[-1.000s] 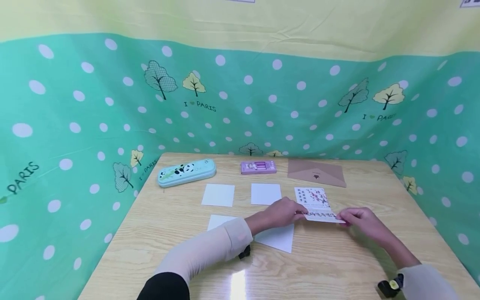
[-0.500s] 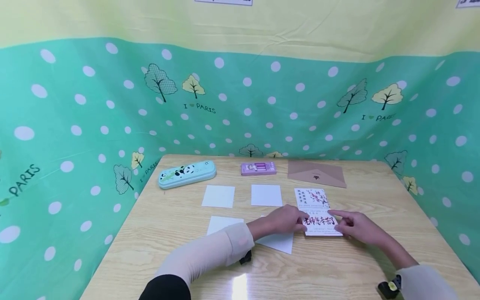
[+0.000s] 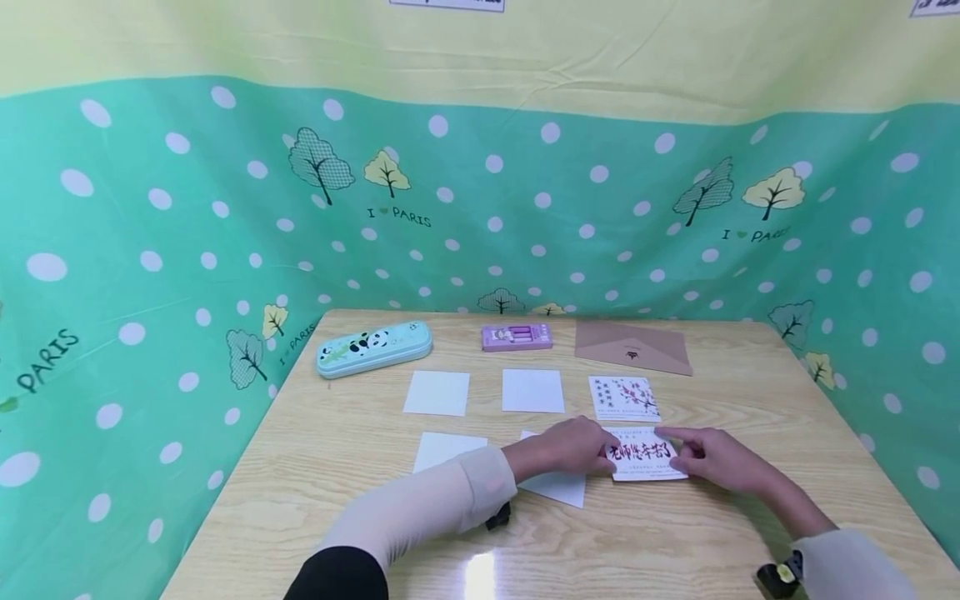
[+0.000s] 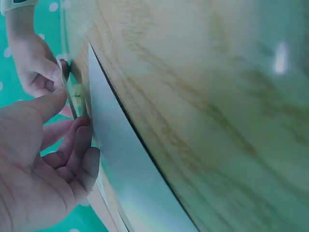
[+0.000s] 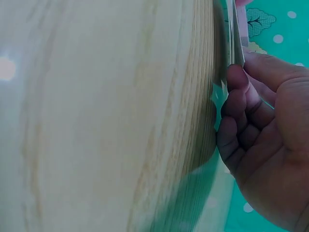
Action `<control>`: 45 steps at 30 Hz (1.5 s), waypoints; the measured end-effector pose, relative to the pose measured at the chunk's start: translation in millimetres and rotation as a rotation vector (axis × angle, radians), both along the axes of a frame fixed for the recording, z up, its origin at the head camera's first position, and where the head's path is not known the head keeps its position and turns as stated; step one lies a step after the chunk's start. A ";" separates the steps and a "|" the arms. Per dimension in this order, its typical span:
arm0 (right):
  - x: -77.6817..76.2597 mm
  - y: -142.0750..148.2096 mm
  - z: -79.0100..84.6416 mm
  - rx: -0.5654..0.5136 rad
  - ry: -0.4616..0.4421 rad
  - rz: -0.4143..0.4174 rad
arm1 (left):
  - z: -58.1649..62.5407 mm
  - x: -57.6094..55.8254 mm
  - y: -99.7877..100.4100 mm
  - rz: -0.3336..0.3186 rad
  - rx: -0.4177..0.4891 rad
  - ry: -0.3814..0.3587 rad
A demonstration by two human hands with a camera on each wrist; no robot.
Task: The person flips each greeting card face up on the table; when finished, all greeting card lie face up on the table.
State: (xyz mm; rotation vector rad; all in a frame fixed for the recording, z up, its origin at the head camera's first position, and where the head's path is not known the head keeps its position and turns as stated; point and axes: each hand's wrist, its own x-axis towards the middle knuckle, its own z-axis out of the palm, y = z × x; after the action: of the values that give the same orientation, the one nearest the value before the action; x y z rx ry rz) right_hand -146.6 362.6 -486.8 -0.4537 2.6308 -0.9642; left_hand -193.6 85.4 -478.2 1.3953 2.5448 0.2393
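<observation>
Pinching: the left hand (image 3: pixel 581 446) and the right hand (image 3: pixel 723 457) each hold one side of a white rectangular paper card with dark red writing (image 3: pixel 641 454), thumb against fingers, probably to keep it level.
Red-writing card: right of the middle; whether it touches the glossy pale wood-grain table (image 3: pixel 637 537), I cannot tell.
Near row: two blank white paper sheets (image 3: pixel 446 448), partly hidden by the left arm.
Middle row: two blank white square papers (image 3: pixel 532 390) and a white card with red blossoms (image 3: pixel 624 397), spaced apart, perhaps for easy viewing.
Back row: light-blue panda pencil case (image 3: pixel 375 348), small purple box (image 3: pixel 517 337), brown paper envelope (image 3: pixel 632 346), probably placed there for leaving working space.
Surface: the table shows one bright reflection.
Room: green-and-yellow dotted cloth (image 3: pixel 480 150) encloses the table.
</observation>
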 end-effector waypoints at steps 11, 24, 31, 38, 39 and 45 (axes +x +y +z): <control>0.7 -4.0 4.3 0.062 -0.001 -0.005 | -5.2 -3.1 7.2 0.033 -0.020 0.002; 0.0 -5.4 -1.1 0.117 0.029 -0.040 | 0.3 -0.9 8.9 0.076 -0.084 0.008; 0.9 -4.9 3.8 0.120 0.034 -0.011 | 0.9 0.7 7.8 0.123 -0.078 -0.018; -5.8 -8.4 20.9 0.117 0.132 -0.066 | 3.4 -6.4 -10.8 0.171 0.003 -0.034; -8.0 -8.9 23.3 0.116 0.152 -0.064 | 3.1 -9.5 -14.9 0.175 0.009 -0.034; -24.5 -17.5 31.8 0.122 0.183 -0.045 | 6.7 -28.7 -42.5 0.239 0.024 -0.058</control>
State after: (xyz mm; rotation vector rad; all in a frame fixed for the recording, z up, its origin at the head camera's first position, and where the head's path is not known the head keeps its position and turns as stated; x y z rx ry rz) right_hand -171.1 345.1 -455.0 -0.4762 2.8560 -0.8039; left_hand -222.3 42.9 -471.5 1.0730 2.6655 0.3467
